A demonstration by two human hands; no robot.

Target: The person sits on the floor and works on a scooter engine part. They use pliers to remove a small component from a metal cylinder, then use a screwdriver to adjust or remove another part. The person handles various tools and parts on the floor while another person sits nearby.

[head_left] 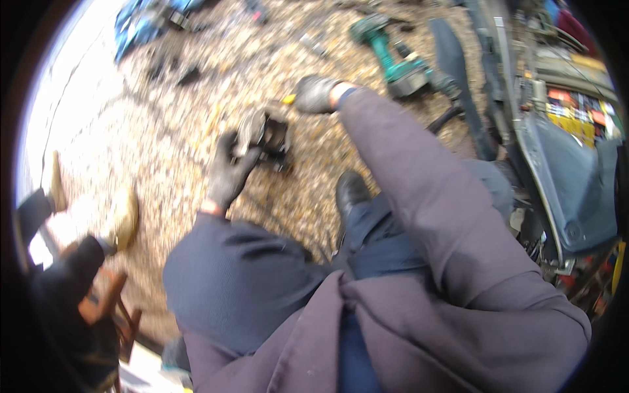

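My left hand (pixel 229 173), in a dark grey work glove, grips a small dark metal part (pixel 272 141) with an open, frame-like shape and a paler side. It is held low over the gravel. Blur hides its finer detail. My right hand (pixel 316 95), in a lighter grey glove, is closed a little beyond and to the right of the part, apart from it. From its fingers a short yellow tip (pixel 288 99) sticks out to the left; the rest of that thing is hidden in the fist.
A green cordless drill (pixel 386 56) lies on the gravel (pixel 177 131) at the far right. Grey plastic panels (pixel 570 183) stand along the right. Blue cloth (pixel 137 29) and dark scraps (pixel 189 75) lie far left. Another person's shoe (pixel 123 216) is at the left.
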